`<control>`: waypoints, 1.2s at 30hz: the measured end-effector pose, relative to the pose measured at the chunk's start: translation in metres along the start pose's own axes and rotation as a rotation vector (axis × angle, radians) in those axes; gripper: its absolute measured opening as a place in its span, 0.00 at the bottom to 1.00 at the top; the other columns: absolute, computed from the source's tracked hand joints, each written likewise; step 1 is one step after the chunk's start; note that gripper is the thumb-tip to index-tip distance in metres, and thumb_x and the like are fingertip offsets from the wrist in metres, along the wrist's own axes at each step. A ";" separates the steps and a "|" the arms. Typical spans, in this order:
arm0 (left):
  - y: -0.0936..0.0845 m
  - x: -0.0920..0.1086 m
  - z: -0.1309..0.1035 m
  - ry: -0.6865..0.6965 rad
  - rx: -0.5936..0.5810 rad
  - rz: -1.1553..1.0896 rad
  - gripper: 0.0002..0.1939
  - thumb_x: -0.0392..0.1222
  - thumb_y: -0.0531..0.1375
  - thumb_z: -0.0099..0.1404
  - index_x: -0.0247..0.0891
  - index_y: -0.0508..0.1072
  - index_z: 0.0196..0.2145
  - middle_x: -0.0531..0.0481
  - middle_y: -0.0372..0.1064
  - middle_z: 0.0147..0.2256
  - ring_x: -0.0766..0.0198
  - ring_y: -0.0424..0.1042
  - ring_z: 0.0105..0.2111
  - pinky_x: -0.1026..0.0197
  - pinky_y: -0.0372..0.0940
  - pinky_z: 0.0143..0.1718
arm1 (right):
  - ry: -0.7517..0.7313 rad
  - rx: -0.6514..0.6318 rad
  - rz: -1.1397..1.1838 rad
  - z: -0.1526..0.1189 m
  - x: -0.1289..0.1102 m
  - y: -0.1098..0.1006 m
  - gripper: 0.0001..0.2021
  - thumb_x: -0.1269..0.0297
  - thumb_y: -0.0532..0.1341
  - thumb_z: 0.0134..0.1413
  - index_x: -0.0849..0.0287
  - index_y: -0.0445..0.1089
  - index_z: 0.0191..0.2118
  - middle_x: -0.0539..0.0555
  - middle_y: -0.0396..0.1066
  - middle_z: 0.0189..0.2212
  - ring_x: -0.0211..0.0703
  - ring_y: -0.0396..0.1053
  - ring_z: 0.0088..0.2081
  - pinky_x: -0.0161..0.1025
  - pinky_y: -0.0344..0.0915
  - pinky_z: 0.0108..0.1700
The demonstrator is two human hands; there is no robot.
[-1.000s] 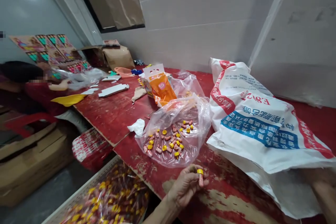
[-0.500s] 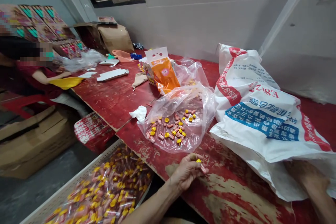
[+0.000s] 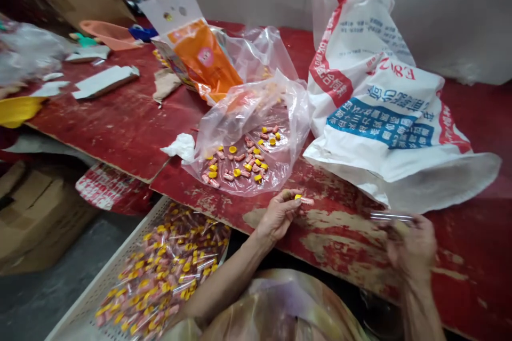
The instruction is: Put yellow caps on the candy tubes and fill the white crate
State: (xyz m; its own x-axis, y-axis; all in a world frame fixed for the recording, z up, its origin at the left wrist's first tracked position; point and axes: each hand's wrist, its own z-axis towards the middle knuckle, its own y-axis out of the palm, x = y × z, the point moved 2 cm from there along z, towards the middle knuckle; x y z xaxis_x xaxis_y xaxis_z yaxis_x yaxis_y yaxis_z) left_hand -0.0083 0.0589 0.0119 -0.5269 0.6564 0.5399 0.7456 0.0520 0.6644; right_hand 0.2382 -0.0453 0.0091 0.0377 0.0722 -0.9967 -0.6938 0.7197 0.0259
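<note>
My left hand (image 3: 280, 214) pinches a small pink piece with a yellow cap (image 3: 306, 200) above the table's front edge. In my right hand (image 3: 414, 245), blurred by motion, is a clear plastic tube (image 3: 391, 217) pointing left. Behind my left hand, an open clear plastic bag (image 3: 280, 170) lies with several loose pink pieces and yellow caps on it. The mouth of a large white woven sack (image 3: 452, 184) faces my right hand, which is outside it. Below the table at the left, a white basket (image 3: 86, 303) holds many clear tubes with pink contents and yellow caps (image 3: 160, 272).
An orange printed package (image 3: 208, 58) stands behind the clear bag. Crumpled white tissue (image 3: 180, 146), a white carton strip (image 3: 106, 81) and an orange scoop-like piece (image 3: 110, 33) lie on the worn red table (image 3: 132, 133). Cardboard boxes (image 3: 40, 224) stand on the floor at left.
My right hand has come out of the white sack with a clear tube. My left hand still holds the yellow-capped pink piece. The view has tilted down and turned right.
</note>
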 end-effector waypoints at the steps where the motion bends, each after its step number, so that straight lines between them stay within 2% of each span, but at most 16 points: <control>1: 0.003 -0.004 0.001 -0.013 0.003 0.001 0.18 0.33 0.72 0.40 0.32 0.72 0.30 0.48 0.74 0.28 0.67 0.72 0.26 0.68 0.64 0.27 | 0.060 -0.055 0.067 -0.014 -0.001 0.014 0.19 0.62 0.65 0.43 0.56 0.59 0.42 0.53 0.67 0.34 0.40 0.67 0.25 0.40 0.67 0.28; 3: 0.007 -0.012 0.001 -0.031 0.008 0.007 0.18 0.33 0.72 0.39 0.33 0.73 0.30 0.51 0.72 0.27 0.68 0.71 0.25 0.68 0.65 0.27 | 0.116 -0.152 0.081 -0.032 -0.004 0.039 0.20 0.63 0.65 0.46 0.55 0.60 0.45 0.52 0.68 0.36 0.39 0.69 0.28 0.41 0.68 0.33; 5: 0.009 -0.019 -0.001 -0.030 0.003 0.020 0.18 0.34 0.72 0.39 0.33 0.73 0.30 0.52 0.71 0.27 0.69 0.70 0.24 0.68 0.65 0.26 | 0.093 -0.261 -0.014 -0.039 -0.007 0.057 0.16 0.62 0.64 0.49 0.56 0.63 0.45 0.52 0.67 0.38 0.39 0.69 0.31 0.39 0.68 0.36; 8: 0.009 -0.022 -0.003 0.043 0.017 0.044 0.19 0.35 0.72 0.40 0.33 0.74 0.31 0.53 0.70 0.27 0.71 0.69 0.23 0.68 0.65 0.25 | -0.016 -0.432 -0.156 -0.038 -0.011 0.071 0.09 0.62 0.61 0.53 0.58 0.67 0.40 0.54 0.65 0.39 0.40 0.68 0.37 0.36 0.67 0.37; 10: 0.006 -0.022 -0.004 0.110 0.045 0.059 0.20 0.36 0.72 0.40 0.34 0.74 0.32 0.54 0.69 0.27 0.70 0.68 0.24 0.68 0.65 0.25 | -0.098 -0.519 -0.219 -0.036 -0.014 0.076 0.07 0.63 0.60 0.54 0.57 0.67 0.40 0.54 0.65 0.40 0.41 0.67 0.40 0.36 0.66 0.39; 13: 0.004 -0.023 -0.004 0.154 0.049 0.101 0.17 0.37 0.72 0.41 0.34 0.73 0.31 0.54 0.69 0.27 0.70 0.68 0.24 0.67 0.65 0.26 | -0.169 -0.582 -0.317 -0.039 -0.014 0.082 0.07 0.63 0.59 0.56 0.57 0.67 0.41 0.53 0.65 0.40 0.41 0.66 0.41 0.36 0.64 0.42; 17: 0.004 -0.030 -0.009 0.157 0.012 0.250 0.13 0.41 0.67 0.51 0.34 0.76 0.34 0.52 0.70 0.30 0.71 0.67 0.26 0.66 0.64 0.32 | -0.243 -0.603 -0.404 -0.047 -0.010 0.089 0.09 0.63 0.58 0.59 0.56 0.66 0.45 0.54 0.67 0.41 0.41 0.67 0.42 0.37 0.65 0.43; 21: 0.007 -0.034 -0.018 0.201 -0.007 0.446 0.11 0.39 0.61 0.56 0.36 0.78 0.38 0.49 0.68 0.34 0.67 0.66 0.32 0.65 0.63 0.37 | -0.377 -0.594 -0.518 -0.053 -0.004 0.090 0.08 0.65 0.56 0.60 0.57 0.65 0.45 0.55 0.68 0.40 0.41 0.67 0.41 0.38 0.65 0.43; 24: 0.009 -0.036 -0.021 0.230 -0.061 0.583 0.13 0.34 0.57 0.57 0.38 0.78 0.38 0.48 0.68 0.36 0.60 0.66 0.40 0.62 0.62 0.44 | -0.355 -0.587 -0.568 -0.050 -0.002 0.085 0.08 0.63 0.56 0.60 0.58 0.65 0.43 0.55 0.69 0.37 0.41 0.68 0.38 0.37 0.65 0.40; 26: 0.010 -0.037 -0.020 0.257 -0.135 0.710 0.15 0.31 0.55 0.57 0.40 0.78 0.39 0.48 0.70 0.36 0.58 0.66 0.42 0.59 0.60 0.49 | -0.293 -0.667 -0.636 -0.044 -0.005 0.080 0.08 0.60 0.56 0.60 0.58 0.66 0.41 0.53 0.70 0.35 0.41 0.69 0.35 0.37 0.65 0.37; 28: 0.012 -0.039 -0.018 0.302 -0.255 0.824 0.17 0.29 0.54 0.57 0.42 0.78 0.39 0.48 0.71 0.38 0.57 0.65 0.44 0.57 0.57 0.52 | -0.244 -0.799 -0.754 -0.036 -0.011 0.073 0.09 0.58 0.55 0.61 0.57 0.67 0.38 0.52 0.71 0.33 0.41 0.69 0.34 0.36 0.64 0.35; 30: 0.014 -0.039 -0.015 0.364 -0.333 0.898 0.19 0.28 0.53 0.57 0.42 0.77 0.40 0.47 0.70 0.40 0.57 0.65 0.45 0.57 0.57 0.52 | -0.285 -0.871 -0.906 -0.026 -0.017 0.065 0.12 0.56 0.52 0.62 0.57 0.65 0.36 0.52 0.70 0.32 0.41 0.69 0.32 0.36 0.61 0.33; 33: 0.011 -0.036 -0.011 0.436 -0.269 0.932 0.21 0.27 0.54 0.56 0.40 0.75 0.45 0.45 0.68 0.40 0.57 0.66 0.43 0.58 0.59 0.50 | -0.443 -0.877 -1.146 -0.016 -0.020 0.055 0.15 0.53 0.48 0.64 0.58 0.61 0.33 0.53 0.66 0.28 0.41 0.65 0.27 0.37 0.54 0.27; 36: 0.002 -0.033 -0.007 0.429 -0.159 0.919 0.20 0.28 0.54 0.57 0.39 0.75 0.45 0.46 0.67 0.37 0.59 0.66 0.40 0.59 0.60 0.47 | -0.520 -0.943 -1.249 -0.014 -0.012 0.052 0.15 0.56 0.43 0.66 0.57 0.58 0.33 0.52 0.62 0.26 0.40 0.61 0.23 0.37 0.49 0.25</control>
State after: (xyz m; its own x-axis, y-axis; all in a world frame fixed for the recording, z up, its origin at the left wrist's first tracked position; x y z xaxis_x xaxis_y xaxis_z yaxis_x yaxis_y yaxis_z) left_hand 0.0077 0.0323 -0.0004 0.0958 0.0659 0.9932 0.8884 -0.4556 -0.0555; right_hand 0.1915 -0.0187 0.0216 0.9613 0.1555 -0.2274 -0.2090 -0.1263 -0.9697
